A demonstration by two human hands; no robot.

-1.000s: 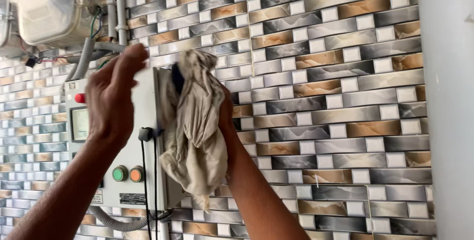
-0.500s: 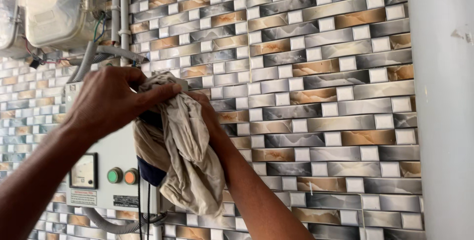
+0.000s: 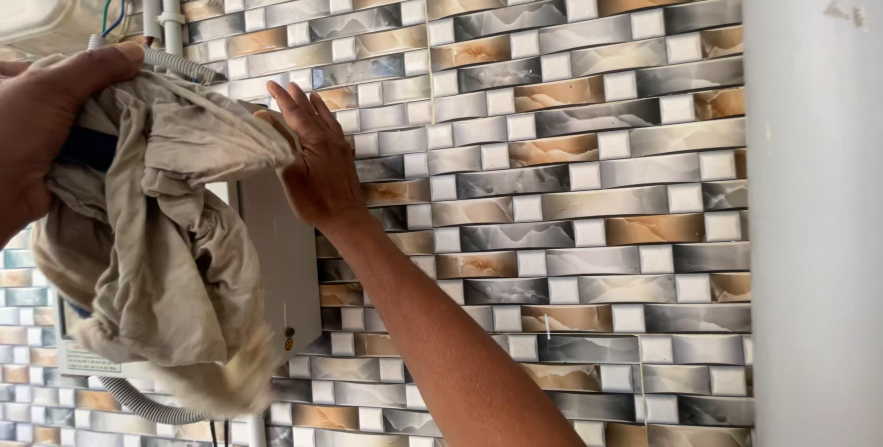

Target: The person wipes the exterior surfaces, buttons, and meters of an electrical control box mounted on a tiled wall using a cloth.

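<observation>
Head view: since a second ago the rag has moved from draping the front of the box up to its top, bunched by the left hand, fingers clamped on it. The right hand now lies flat, fingers straight and together, against the box's right edge by the tiled wall.

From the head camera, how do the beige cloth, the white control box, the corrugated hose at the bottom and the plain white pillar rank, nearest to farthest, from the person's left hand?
From the left hand:
1. Beige cloth: gripped by it, at the left.
2. White control box: just behind and right of the cloth.
3. Corrugated hose: below, at the bottom left.
4. White pillar: far right edge.
</observation>
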